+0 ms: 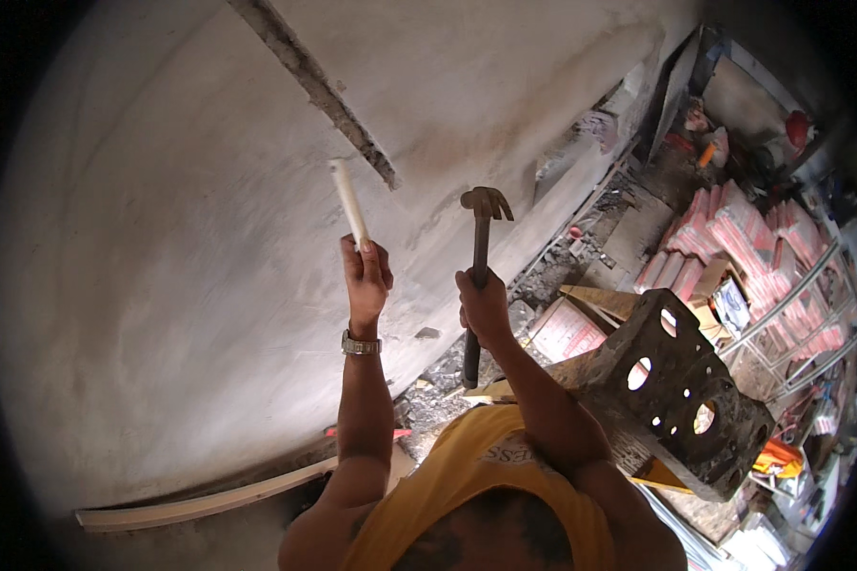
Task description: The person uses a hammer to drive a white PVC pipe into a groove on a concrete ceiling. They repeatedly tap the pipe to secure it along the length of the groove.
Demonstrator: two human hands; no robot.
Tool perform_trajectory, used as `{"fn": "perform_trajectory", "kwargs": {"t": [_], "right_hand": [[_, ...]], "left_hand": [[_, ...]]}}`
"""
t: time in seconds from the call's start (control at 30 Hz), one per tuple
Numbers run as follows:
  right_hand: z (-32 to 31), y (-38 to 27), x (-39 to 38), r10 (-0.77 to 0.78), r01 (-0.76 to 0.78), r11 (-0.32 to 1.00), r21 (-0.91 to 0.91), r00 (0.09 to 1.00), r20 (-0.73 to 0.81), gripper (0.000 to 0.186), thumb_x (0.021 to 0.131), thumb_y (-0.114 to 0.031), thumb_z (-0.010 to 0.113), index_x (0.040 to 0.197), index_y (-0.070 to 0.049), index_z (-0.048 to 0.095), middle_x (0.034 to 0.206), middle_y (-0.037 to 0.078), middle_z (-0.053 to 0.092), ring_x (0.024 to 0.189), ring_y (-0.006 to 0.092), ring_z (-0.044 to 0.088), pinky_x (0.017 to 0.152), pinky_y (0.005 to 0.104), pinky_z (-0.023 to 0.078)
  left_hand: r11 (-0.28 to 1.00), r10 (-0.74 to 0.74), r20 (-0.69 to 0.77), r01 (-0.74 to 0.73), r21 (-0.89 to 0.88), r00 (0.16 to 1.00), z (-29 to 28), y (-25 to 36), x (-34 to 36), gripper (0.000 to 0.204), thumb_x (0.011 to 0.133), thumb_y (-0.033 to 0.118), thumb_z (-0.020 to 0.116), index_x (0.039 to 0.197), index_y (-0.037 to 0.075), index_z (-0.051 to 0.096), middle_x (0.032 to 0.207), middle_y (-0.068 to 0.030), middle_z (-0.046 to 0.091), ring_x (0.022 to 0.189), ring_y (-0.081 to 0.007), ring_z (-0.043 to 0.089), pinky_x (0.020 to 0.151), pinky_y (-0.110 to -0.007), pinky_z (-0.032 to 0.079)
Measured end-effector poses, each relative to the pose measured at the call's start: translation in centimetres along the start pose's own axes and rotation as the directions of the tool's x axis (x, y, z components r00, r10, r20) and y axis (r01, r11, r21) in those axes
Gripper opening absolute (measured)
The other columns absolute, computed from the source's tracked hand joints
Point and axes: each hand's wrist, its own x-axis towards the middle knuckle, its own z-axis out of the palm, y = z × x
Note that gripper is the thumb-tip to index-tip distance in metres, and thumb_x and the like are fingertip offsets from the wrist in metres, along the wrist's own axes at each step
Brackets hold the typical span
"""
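We've got both hands up in front of a rough grey wall (pixel 209 266), each one full. Our left hand (pixel 367 271) is clamped around the bottom end of a white stick (pixel 349 205), thumb and fingers wrapped on it, and the rest of it pokes up with a slight lean to the left. Its top end sits just left of the lower end of a chipped-out groove (pixel 333 105) that runs diagonally down the wall. We can't tell from this angle whether that tip touches the plaster, and it's a bit blurry too. There's a silvery watch (pixel 361 344) on that same wrist.

Our right hand (pixel 486 306) has its fingers closed tight around the dark handle of a claw hammer (pixel 481 243). The hammer stands pretty much upright, head at the top, claw curving off to the right and the striking end facing left, well apart from the stick.

We're wearing a yellow top (pixel 476 447). Down to our right there's a dark board with round holes (pixel 681 366), and past it a messy pile of pinkish packs (pixel 743 228) with an open cardboard box (pixel 709 281) beside them. Broken rubble (pixel 438 409) litters the floor along the wall, and a long pale strip of wood (pixel 209 502) runs along the wall's bottom on our left.
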Motion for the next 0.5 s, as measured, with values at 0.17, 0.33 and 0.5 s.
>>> {"fn": "perform_trajectory", "kwargs": {"t": [0.17, 0.33, 0.5], "right_hand": [[0.5, 0.3, -0.8, -0.016, 0.028, 0.986, -0.161, 0.997, 0.074, 0.032, 0.092, -0.032, 0.06, 0.097, -0.001, 0.055, 0.059, 0.007, 0.053, 0.049, 0.0172, 0.053, 0.048, 0.0353, 0.043], [3.3, -1.0, -2.3, -0.372, 0.455, 0.834, -0.311, 0.881, 0.293, 0.038, 0.095, -0.03, 0.056, 0.123, -0.004, 0.052, 0.084, 0.02, 0.063, 0.069, 0.0362, 0.062, 0.064, 0.0433, 0.05], [6.8, -0.7, 0.3, -0.537, 0.606, 0.703, -0.372, 0.795, 0.283, 0.031, 0.094, -0.032, 0.057, 0.101, -0.001, 0.062, 0.076, 0.023, 0.063, 0.067, 0.0418, 0.062, 0.058, 0.0449, 0.049]], "left_hand": [[0.996, -0.004, 0.013, 0.003, 0.084, 1.0, -1.8, -0.5, 0.2, 0.043, 0.101, 0.051, 0.038, 0.095, 0.01, 0.05, 0.067, 0.004, 0.042, 0.054, -0.0048, 0.04, 0.05, -0.022, 0.038], [0.985, -0.172, -0.115, 0.169, -0.038, 0.978, -3.8, -0.6, 0.9, 0.047, 0.099, 0.056, 0.037, 0.094, 0.011, 0.052, 0.061, 0.0068, 0.038, 0.048, -0.0039, 0.031, 0.042, -0.021, 0.028], [0.976, -0.207, -0.12, 0.197, -0.091, 0.971, -3.6, -1.2, 1.3, 0.051, 0.098, 0.06, 0.037, 0.091, 0.011, 0.052, 0.059, 0.0076, 0.036, 0.046, -0.0037, 0.029, 0.04, -0.021, 0.026]]}}
